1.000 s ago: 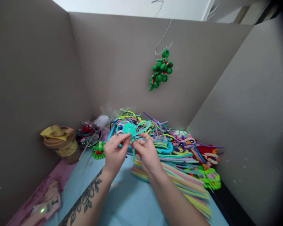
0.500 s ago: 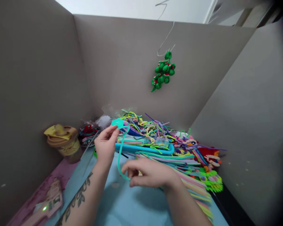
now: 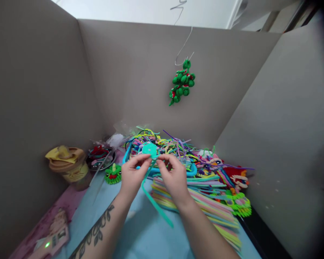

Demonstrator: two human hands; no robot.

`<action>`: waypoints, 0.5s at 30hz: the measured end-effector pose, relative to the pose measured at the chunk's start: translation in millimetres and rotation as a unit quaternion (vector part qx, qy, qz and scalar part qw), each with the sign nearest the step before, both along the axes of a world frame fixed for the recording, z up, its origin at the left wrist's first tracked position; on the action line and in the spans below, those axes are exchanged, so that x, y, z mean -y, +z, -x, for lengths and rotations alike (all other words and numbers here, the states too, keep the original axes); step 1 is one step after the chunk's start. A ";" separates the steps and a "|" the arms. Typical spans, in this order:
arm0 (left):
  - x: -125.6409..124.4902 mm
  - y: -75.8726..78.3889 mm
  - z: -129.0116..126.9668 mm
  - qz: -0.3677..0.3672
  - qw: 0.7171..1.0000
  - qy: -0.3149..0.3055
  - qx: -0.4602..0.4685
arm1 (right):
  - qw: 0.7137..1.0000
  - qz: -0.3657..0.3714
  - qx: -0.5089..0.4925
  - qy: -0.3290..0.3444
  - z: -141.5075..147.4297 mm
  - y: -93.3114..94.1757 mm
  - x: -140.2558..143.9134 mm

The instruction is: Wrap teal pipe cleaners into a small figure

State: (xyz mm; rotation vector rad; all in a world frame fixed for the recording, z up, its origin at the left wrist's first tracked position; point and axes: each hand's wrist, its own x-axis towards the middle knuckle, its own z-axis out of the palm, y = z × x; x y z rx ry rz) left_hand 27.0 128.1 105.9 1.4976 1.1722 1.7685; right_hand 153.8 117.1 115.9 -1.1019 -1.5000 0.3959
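Teal pipe cleaner [image 3: 151, 187] — held up between both hands over the blue tabletop [image 3: 140, 233], in front of the heap of loose stems. Its upper end is wound into a small flat coil [image 3: 149, 148], roughly hexagonal, fuzzy, lighter teal than the tail. The tail hangs down from the coil between the wrists and runs toward the camera, slanting right, its end free above the table.

Left hand [image 3: 131, 176]: thumb and forefinger pinched on the coil's lower left edge. Right hand [image 3: 172, 175]: fingertips closed on the stem just under the coil, right side. Exact contact is hard to read — the fingertips overlap the coil and each other, and the join between coil and tail is hidden behind them. Left forearm carries a dark leaf-pattern tattoo [image 3: 97, 230].

Behind the hands: a tangled pile of pipe cleaners [image 3: 164, 144] in many colours, lying in and over a blue tray [image 3: 193, 169] that is mostly covered. Right of the hands, a flat bundle of straight pastel stems [image 3: 205, 207], its near end cut off by the right forearm. Beyond it, finished fuzzy figures [image 3: 236, 190], too jumbled to identify. Left: a small green figure [image 3: 113, 174], a dark bowl of scraps [image 3: 99, 157], a tan lidded cup [image 3: 67, 163]. A green-and-red ornament [image 3: 181, 83] hangs on a wire against the grey partition [image 3: 137, 79].
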 end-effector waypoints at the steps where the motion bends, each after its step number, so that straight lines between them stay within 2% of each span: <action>1: 1.5 0.0 -1.1 -0.011 1.000 0.005 -0.018 | 1.000 0.002 -0.006 -0.009 0.3 -0.4 0.4; 6: 8.0 1.5 -4.5 -0.060 0.995 0.021 -0.079 | 0.998 0.014 -0.029 -0.050 -0.1 -1.6 0.0; 15: 9.4 -0.5 -7.2 -0.047 0.998 0.004 -0.053 | 0.996 -0.013 -0.065 -0.059 -1.4 -3.9 -1.5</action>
